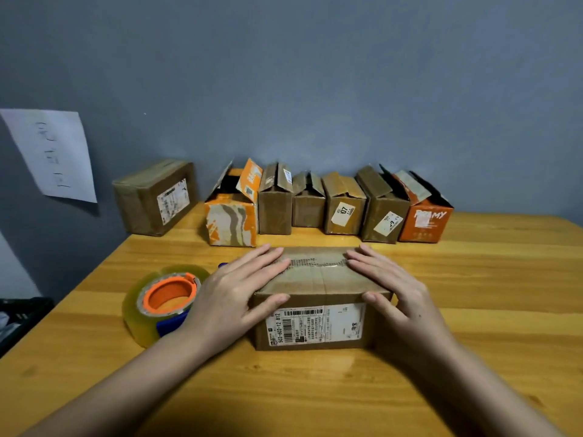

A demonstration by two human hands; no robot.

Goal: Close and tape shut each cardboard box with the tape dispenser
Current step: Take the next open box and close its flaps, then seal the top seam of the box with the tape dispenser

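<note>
Brown box [321,298] sits front-centre on the wooden bench [473,294], flaps down, old tape across the top seam. Left hand [233,294] lies flat on its left top edge, fingers straight and spread, thumb hooked over the front face. Right hand [394,288] mirrors it on the right edge, fingers straight, thumb on the front corner. Neither is gripping anything, just pressing down.

Shipping label [315,323] on the front face: barcode, "502-602-12 812" printed sideways on the left; the rest is too small to read.

Tape dispenser [167,302] just left of the box, touching the left wrist area: clear tape roll, orange hub, blue handle.

Back row against the grey wall, flaps up: orange-and-white box [232,220], three plain brown boxes [307,205], one [344,209] of them with a label reading "07", a brown box [383,219] with a tilted white label, print unreadable, then an orange box [426,220] with "MY" legible, the rest covered over.

Far left, apart from the row: a closed brown box [154,197] with a white label, unreadable.

Paper sheet [53,154] stuck on the wall at left, handwriting not legible.
</note>
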